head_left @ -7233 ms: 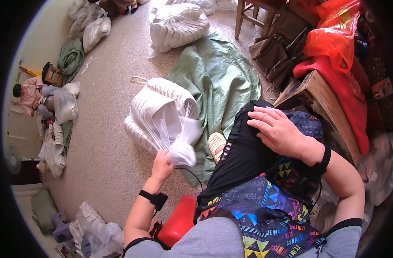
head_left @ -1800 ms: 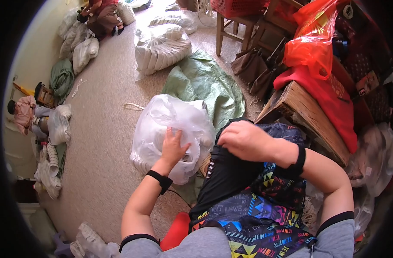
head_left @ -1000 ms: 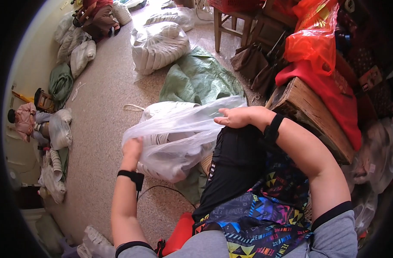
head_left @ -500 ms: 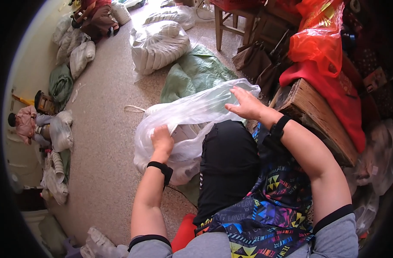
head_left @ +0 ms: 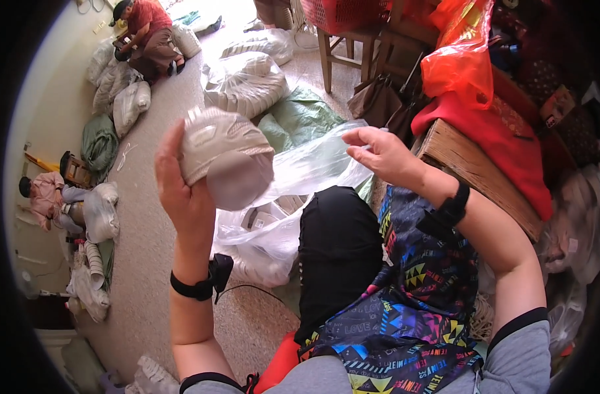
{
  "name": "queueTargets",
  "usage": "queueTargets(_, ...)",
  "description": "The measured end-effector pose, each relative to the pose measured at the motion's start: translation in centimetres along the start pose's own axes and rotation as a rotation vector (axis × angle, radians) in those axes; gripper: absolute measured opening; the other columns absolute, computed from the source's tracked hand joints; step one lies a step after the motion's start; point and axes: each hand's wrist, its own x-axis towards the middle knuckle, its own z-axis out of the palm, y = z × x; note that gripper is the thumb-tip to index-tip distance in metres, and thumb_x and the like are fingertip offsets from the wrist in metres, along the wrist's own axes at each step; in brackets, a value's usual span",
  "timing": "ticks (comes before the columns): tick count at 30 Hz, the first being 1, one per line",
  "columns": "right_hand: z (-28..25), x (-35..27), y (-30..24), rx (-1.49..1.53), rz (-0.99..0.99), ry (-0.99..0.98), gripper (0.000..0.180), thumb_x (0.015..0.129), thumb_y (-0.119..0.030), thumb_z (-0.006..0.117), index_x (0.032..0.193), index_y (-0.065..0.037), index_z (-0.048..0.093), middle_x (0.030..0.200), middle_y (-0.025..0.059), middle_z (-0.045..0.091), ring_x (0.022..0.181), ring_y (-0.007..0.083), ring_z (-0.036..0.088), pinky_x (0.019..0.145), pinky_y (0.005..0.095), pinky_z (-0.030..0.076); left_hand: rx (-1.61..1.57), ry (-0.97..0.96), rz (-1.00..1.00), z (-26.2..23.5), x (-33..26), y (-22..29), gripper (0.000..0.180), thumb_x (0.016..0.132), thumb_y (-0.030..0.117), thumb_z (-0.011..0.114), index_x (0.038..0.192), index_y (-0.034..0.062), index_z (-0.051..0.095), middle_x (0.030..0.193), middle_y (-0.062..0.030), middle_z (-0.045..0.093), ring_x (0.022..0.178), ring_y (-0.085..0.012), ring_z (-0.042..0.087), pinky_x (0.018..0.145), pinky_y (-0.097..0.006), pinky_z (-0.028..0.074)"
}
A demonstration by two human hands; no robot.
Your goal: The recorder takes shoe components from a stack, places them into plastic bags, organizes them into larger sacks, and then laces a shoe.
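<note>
Jutting rightward from the left hand (head_left: 187,197): a pale bundle (head_left: 222,141).

Black-trimmed grey sleeves (head_left: 520,343), black wristbands (head_left: 191,289) and a colourfully printed dark apron (head_left: 411,322) show.

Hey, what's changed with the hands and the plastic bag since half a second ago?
The left hand moved up and leftward from the plastic bag, and now holds a pale rounded bundle, lifted toward the camera. The right hand stays raised at the bag's edge, fingers parted. The green sheet and red cloth stay put.
</note>
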Motion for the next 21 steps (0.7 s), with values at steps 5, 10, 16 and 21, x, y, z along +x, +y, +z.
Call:
queueTargets(5,-3.2,-3.2,-8.4,0.133,-0.096,0.018,0.024,0.095,-0.014,0.056,0.113,0.001,0.057,0.103,0.0034,0.061,0.093,0.0088,0.058,0.083,0.0237,0.047,-0.061,0.110,0.274,1.3,4.4,5.8,0.041,0.085,-0.005,0.054,0.126,-0.0014,0.055,0.122,-0.0137,0.059,0.113,-0.0221,0.056,0.100,-0.033,0.040)
queueTargets(10,-4.4,-7.2,-11.4,0.243,-0.083,-0.017,0.032,0.094,-0.022,0.059,0.118,-0.001,0.053,0.108,0.0060,0.061,0.101,0.0120,0.058,0.086,0.0274,0.046,-0.279,0.306,0.450,3.0,8.0,9.5,0.039,0.089,0.008,0.058,0.124,-0.0075,0.053,0.126,-0.0159,0.057,0.115,-0.0253,0.055,0.100,-0.035,0.041)
queueTargets(16,-5.7,-7.8,-10.8,0.564,-0.147,0.063,0.063,0.096,-0.044,0.049,0.138,0.000,0.033,0.135,0.0140,0.044,0.126,0.0214,0.042,0.105,0.0342,0.032,-1.329,-0.131,-0.155,3.1,6.3,10.5,0.046,0.098,0.024,0.047,0.137,0.0003,0.042,0.134,-0.0135,0.050,0.117,-0.0221,0.053,0.103,-0.040,0.042)
queueTargets(21,-5.4,-8.1,-15.4,0.786,-0.237,0.062,0.066,0.097,-0.054,0.036,0.141,-0.004,0.035,0.143,0.0112,0.039,0.133,0.0200,0.036,0.111,0.0368,0.026,-1.322,-0.396,-0.292,10.3,10.3,13.9,0.047,0.099,0.029,0.044,0.136,0.0004,0.042,0.135,-0.0138,0.049,0.118,-0.0227,0.053,0.103,-0.040,0.041)
